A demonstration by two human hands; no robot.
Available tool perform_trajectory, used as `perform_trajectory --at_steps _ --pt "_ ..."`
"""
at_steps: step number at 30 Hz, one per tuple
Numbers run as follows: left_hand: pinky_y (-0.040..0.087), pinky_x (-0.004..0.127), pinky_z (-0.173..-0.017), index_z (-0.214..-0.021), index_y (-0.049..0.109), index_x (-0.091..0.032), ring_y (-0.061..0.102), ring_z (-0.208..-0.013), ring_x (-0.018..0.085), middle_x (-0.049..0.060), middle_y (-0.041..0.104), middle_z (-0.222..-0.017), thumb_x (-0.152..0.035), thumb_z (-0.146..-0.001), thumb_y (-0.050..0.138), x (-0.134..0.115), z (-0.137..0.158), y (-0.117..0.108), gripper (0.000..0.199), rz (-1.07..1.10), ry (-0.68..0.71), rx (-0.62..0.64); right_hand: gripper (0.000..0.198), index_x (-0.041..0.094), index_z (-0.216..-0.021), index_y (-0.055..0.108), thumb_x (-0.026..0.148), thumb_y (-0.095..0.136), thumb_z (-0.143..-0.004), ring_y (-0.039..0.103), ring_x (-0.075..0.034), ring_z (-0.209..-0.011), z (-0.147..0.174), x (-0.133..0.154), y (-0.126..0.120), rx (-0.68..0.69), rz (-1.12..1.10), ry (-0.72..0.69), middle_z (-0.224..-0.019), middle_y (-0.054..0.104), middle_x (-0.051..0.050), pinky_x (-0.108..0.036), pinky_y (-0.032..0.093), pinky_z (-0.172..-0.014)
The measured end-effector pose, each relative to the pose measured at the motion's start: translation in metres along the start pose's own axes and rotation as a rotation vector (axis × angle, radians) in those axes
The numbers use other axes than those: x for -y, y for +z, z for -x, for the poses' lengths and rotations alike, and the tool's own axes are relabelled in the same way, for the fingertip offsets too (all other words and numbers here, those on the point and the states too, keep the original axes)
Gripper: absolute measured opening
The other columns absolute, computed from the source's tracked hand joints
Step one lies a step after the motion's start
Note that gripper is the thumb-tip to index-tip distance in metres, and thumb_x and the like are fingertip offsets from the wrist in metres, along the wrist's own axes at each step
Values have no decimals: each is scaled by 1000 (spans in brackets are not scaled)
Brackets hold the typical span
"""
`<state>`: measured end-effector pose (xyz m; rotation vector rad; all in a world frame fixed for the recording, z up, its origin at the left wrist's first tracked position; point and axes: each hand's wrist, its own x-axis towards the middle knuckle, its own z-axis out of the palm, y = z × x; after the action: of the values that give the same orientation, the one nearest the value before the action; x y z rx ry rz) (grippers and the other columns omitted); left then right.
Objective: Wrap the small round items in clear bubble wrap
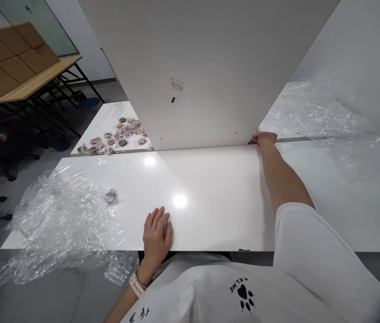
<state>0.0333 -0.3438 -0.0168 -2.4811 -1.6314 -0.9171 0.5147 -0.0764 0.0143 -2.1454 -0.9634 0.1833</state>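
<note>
My left hand [156, 235] lies flat on the white tabletop [206, 188] by its front edge, fingers stretched out and holding nothing. My right arm reaches far forward. At the lower right corner of an upright white panel [206, 80], my right hand [266, 137] has its fingers closed. A small dark reddish thing shows at those fingertips, partly hidden and too small to name. Left of my left hand, a small wrapped piece [111, 196] sits beside a heap of crumpled clear plastic film [65, 215].
Behind a gap, several small wrapped pieces [123, 134] in pink, brown and tan lie left of the panel. More clear film [324, 112] covers the back right. A wooden table [42, 85] with cardboard boxes [11, 56] stands at far left, near dark chairs.
</note>
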Motion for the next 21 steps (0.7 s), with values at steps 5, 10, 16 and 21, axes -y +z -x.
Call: perform_trajectory --at_steps 5,10,16,21 --pt "42 54 -112 -121 61 -19 53 -133 30 11 64 -135 -16 -92 57 1 0 -1 30 -19 12 2 41 13 -130 57 27 62 -91 37 -27 -130 29 -25 -15 -231 200 -22 -143 45 -20 -48 28 -107" --pt "42 54 -112 -122 60 -19 54 -132 31 11 64 -134 -16 -92 57 -1 -1 -1 30 -9 6 8 36 4 -122 63 16 42 -95 34 -29 -125 59 -62 -48 -130 278 148 -134 46 -29 -47 26 -98" --pt "40 58 -112 -118 62 -20 53 -132 32 13 64 -134 -17 -93 55 4 2 3 26 47 -24 8 29 9 -104 70 15 47 -88 54 -24 -93 145 -98 -108 19 287 67 -109 60 -20 -40 36 -84" --pt "51 52 -102 -113 63 -23 56 -127 29 11 65 -129 -24 -97 52 -19 -27 -17 20 294 -97 44 21 21 -88 69 20 49 -89 61 -23 -93 283 -55 -107 453 87 -312 -97 69 -8 -40 46 -88"
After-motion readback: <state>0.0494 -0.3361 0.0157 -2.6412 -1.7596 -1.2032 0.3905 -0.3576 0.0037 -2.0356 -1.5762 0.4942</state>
